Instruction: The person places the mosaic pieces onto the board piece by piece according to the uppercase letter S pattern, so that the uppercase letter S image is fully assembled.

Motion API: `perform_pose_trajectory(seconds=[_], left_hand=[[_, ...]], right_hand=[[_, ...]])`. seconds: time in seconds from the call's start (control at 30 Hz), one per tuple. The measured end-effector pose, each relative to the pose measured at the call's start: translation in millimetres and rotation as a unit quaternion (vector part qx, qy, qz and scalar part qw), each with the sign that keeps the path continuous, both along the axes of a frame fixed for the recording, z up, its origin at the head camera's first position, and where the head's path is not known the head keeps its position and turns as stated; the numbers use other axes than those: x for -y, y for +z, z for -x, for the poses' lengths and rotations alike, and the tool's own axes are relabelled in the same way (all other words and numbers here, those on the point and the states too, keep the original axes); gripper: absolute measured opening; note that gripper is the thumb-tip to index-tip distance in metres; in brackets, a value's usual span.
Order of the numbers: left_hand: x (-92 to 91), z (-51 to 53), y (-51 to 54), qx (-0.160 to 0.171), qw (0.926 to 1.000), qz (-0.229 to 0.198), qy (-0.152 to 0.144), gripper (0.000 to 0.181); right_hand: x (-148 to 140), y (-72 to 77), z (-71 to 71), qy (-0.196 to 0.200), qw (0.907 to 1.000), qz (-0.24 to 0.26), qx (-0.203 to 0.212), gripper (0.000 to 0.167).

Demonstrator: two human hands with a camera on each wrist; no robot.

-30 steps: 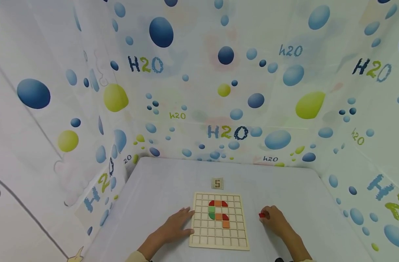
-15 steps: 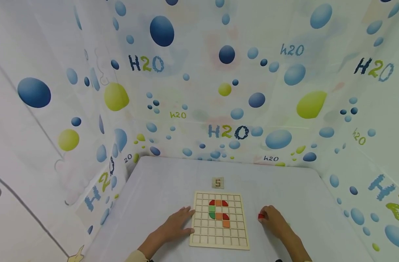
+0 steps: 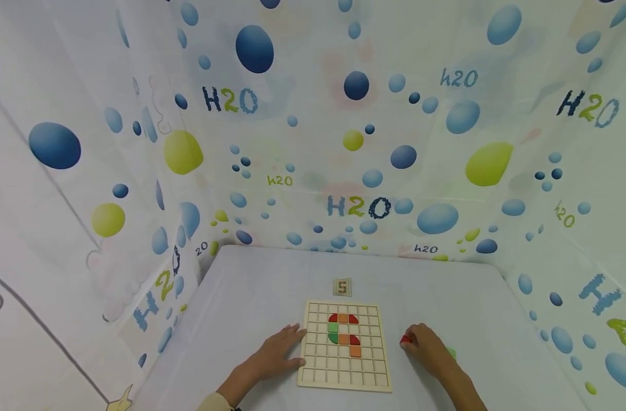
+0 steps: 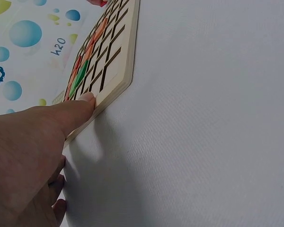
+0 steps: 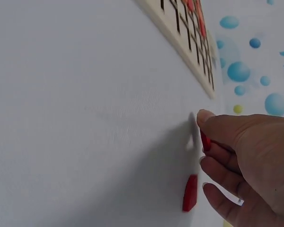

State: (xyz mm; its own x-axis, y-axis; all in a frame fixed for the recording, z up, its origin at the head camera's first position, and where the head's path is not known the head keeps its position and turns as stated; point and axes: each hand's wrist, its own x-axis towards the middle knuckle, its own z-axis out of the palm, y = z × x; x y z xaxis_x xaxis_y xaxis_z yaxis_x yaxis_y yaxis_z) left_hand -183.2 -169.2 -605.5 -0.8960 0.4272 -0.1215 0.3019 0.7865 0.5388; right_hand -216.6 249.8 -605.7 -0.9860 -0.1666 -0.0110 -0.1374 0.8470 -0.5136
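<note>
The wooden grid board (image 3: 318,377) lies on the white table, with several red, orange and green pieces in its squares. At its left edge, my left hand (image 3: 271,357) rests with fingers spread; the left wrist view shows the thumb (image 4: 80,109) touching the rim. Right of the board, my right hand (image 3: 429,349) pinches a small red piece (image 5: 205,140) between thumb and fingers. Another red piece (image 5: 190,194) lies on the table under that hand. Beyond the board is a small card (image 3: 342,287) with a brown figure on a grid.
A green piece (image 3: 452,353) lies on the table beside the right wrist, partly hidden by it. Behind and at both sides of the table (image 3: 271,274) hangs a white sheet (image 3: 313,148) printed with blue and green drops.
My right hand has moved slightly left, towards the board, with the red piece. The green piece now shows beside the right wrist. My left hand stays at the board's edge.
</note>
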Motion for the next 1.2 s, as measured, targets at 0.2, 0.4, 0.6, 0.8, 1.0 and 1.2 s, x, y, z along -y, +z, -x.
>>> perform_pose_trajectory(seconds=[0.2, 0.4, 0.6, 0.8, 1.0, 1.2], left_hand=[[-1.1, 1.0, 1.9, 0.0, 1.0, 0.003, -0.005, 0.076], [-1.4, 2.2, 1.8, 0.003, 1.0, 0.002, -0.003, 0.076], [-1.2, 1.7, 0.1, 0.007, 1.0, 0.002, 0.001, 0.076], [-0.3, 1.8, -1.6, 0.007, 1.0, 0.005, 0.001, 0.077], [-0.2, 1.3, -1.7, 0.002, 1.0, 0.001, -0.002, 0.076], [0.0, -0.7, -0.1, -0.001, 1.0, 0.003, -0.001, 0.076]], right_hand=[[31.6, 5.8, -14.9, 0.041, 0.9991, 0.003, -0.009, 0.017], [67.6, 8.8, -29.2, 0.12, 0.9911, -0.042, -0.04, 0.019], [87.3, 9.2, -37.0, 0.169, 0.9813, -0.066, -0.063, 0.022], [94.8, 11.2, -39.7, 0.197, 0.9762, -0.071, -0.054, 0.02], [98.8, 9.8, -38.5, 0.216, 0.9716, -0.071, -0.067, 0.017], [99.5, 6.1, -39.5, 0.232, 0.9649, -0.071, -0.102, 0.016]])
